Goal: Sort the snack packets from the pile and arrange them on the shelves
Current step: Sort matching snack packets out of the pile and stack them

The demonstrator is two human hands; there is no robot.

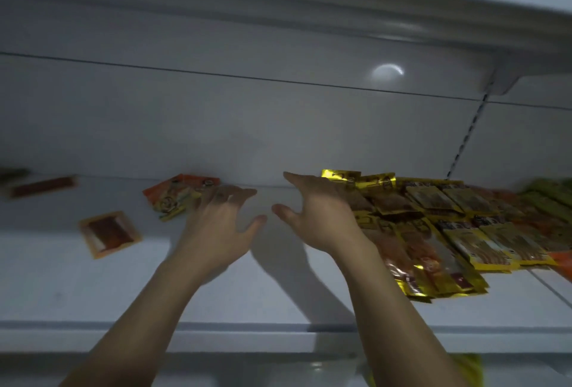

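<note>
Both my hands reach over a white shelf (247, 287). My left hand (216, 225) is spread, fingers straight, its fingertips at the edge of an orange snack packet (170, 194) near the back wall. My right hand (315, 216) is open, fingers stretched toward the back, lying against the left edge of a pile of gold and yellow snack packets (433, 231). Neither hand holds anything. A single orange packet with a dark brown window (108, 233) lies flat to the left. The picture is blurred.
A long brown packet (43, 186) lies at the far left by the back wall. Green packets (554, 194) and orange ones sit at the far right of the pile. Another shelf (309, 8) hangs overhead on a bracket (498, 83).
</note>
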